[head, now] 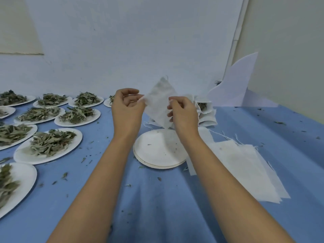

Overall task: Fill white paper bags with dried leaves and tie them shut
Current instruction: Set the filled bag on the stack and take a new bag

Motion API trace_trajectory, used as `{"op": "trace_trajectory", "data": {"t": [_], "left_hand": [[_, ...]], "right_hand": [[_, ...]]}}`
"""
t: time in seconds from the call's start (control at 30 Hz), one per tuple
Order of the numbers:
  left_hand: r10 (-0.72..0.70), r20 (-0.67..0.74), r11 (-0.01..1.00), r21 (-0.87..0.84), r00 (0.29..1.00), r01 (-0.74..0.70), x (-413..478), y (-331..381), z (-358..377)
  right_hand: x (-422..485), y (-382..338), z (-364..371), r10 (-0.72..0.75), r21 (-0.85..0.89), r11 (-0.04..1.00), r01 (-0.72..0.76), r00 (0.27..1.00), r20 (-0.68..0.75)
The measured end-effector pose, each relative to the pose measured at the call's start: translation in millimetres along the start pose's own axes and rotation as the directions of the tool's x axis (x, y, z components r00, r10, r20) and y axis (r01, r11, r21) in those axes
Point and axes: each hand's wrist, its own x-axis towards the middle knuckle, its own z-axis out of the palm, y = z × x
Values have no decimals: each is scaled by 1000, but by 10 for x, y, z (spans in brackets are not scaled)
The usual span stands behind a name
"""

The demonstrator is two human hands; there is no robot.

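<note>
A white paper bag (160,104) hangs in the air above an empty plate (158,149) — the left hand (127,107) and right hand (183,114) each pinch one side. Plates of dried leaves (50,142) sit left of that plate — flat bags (245,165) lie right.

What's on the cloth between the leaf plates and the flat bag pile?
Head view: a stack of empty plates bearing only leaf crumbs, below the held bag.

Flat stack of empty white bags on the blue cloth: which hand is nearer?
Right. The right hand pinches the raised white bag, beyond and left of the flat stack of empty white bags; the left hand holds that bag's other edge, farther left.
</note>
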Motion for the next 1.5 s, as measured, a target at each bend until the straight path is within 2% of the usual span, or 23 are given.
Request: {"op": "trace_trajectory", "data": {"t": [0.1, 0.2, 0.33, 0.43, 0.63, 0.8, 1.03, 1.13, 1.23, 1.37, 1.43, 1.5], "left_hand": [[82, 37, 994, 68, 996, -85, -44, -35, -48], [73, 132, 973, 209, 989, -100, -96, -100, -33], [27, 222, 943, 318, 975, -99, -143, -174, 29], [10, 226, 912, 397, 974, -101, -166, -233, 58], [17, 284, 850, 501, 959, -163, -154, -318, 39], [15, 244, 816, 557, 970, -153, -150, -342, 14], [-91, 154, 859, 512, 984, -1, -45, -297, -104], [-42, 155, 819, 571, 987, -54, -69, -300, -115], [37, 281, 717, 661, 959, -221, -134, -327, -73], [118, 347, 555, 754, 930, -351, -190, -340, -44], [167, 366, 455, 795, 915, -401, -212, -354, -52], [137, 407, 363, 828, 903, -428, -234, -374, -44]], "right_hand": [[-40, 26, 113, 145, 246, 949, -200, 964, 224], [-73, 99, 125, 131, 326, 912, -251, 928, 350], [-95, 155, 90, 125, 229, 951, -208, 935, 331], [-101, 189, 40, 140, 191, 959, -211, 934, 329], [-85, 183, -49, 261, 203, 920, -335, 911, 320], [-86, 207, -52, 254, 176, 927, -330, 901, 352], [-51, 274, -134, 173, 84, 975, -206, 940, 292], [-46, 319, -155, 153, -93, 986, -135, 965, 215], [-57, 346, -128, -9, -295, 954, 47, 992, 128], [-61, 338, -126, -260, -411, 865, 289, 957, 125], [-56, 348, -132, -280, -454, 836, 309, 951, 132], [-52, 366, -134, -242, -430, 859, 278, 961, 137]]}}
